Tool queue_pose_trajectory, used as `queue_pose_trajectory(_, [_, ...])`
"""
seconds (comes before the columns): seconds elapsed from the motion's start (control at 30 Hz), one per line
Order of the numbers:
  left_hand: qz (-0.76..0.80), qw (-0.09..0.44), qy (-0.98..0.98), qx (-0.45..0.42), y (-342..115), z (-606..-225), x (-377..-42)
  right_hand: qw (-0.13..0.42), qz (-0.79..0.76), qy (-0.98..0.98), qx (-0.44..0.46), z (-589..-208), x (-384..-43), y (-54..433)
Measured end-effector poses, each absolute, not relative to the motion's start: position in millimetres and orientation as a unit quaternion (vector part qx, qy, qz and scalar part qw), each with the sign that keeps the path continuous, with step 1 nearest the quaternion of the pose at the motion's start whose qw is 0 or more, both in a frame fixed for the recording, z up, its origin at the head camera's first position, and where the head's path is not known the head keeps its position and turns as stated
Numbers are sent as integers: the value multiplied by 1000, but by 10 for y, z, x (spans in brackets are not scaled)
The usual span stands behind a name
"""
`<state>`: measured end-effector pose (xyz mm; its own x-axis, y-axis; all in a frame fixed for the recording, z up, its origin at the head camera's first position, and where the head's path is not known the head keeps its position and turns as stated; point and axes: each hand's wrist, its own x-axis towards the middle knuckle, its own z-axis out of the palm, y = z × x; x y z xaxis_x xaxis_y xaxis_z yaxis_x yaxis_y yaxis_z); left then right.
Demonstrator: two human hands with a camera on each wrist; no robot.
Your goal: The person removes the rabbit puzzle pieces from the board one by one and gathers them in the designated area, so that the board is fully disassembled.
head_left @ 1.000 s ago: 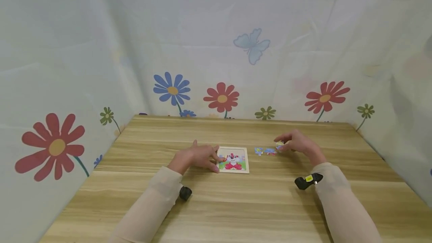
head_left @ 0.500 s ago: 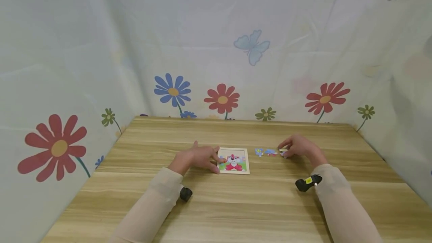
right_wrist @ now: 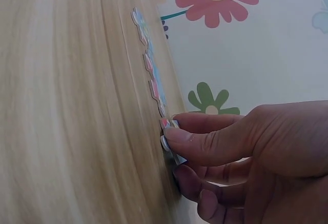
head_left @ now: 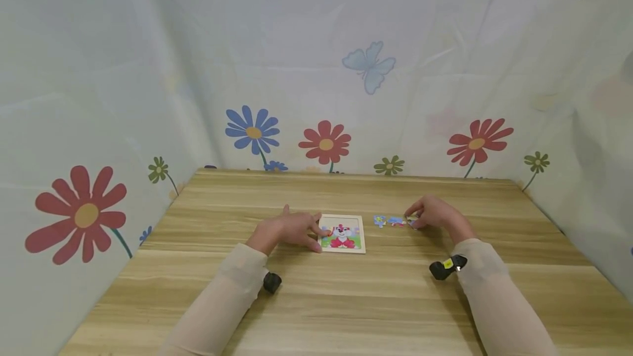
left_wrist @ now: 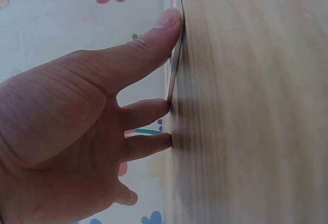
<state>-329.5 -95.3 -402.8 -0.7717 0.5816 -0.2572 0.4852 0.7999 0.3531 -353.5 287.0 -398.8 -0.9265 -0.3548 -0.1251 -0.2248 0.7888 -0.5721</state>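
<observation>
A small square jigsaw puzzle [head_left: 362, 235] in a pale wooden frame shows a cartoon animal in red. My left hand [head_left: 289, 229] rests at its left side: the index finger lies over the picture, and the thumb touches the front left corner. In the left wrist view the thumb [left_wrist: 171, 21] presses the frame's edge, other fingertips beside it. To the right, my right hand [head_left: 437, 214] pinches a puzzle piece [right_wrist: 164, 141] between thumb and fingers, close over the table. Fingers partly hide it. It sits at the right end of a row of loose blue pieces [head_left: 395, 222].
The wooden table [head_left: 321, 301] reaches back to a pale curtain [head_left: 296, 43] printed with flowers and butterflies. Black wrist cameras [head_left: 447, 267] sit on both sleeves.
My right hand has brought its puzzle piece down from a tilted hold to the right end of the row, then shifted slightly left. My left hand has stayed on the framed puzzle.
</observation>
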Motion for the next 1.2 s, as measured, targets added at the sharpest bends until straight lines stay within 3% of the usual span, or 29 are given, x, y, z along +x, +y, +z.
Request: queue_pose_trajectory(1.2, [137, 182, 931, 284, -943, -4004, -3276, 121, -260, 945, -156, -3958, -3534, 2838])
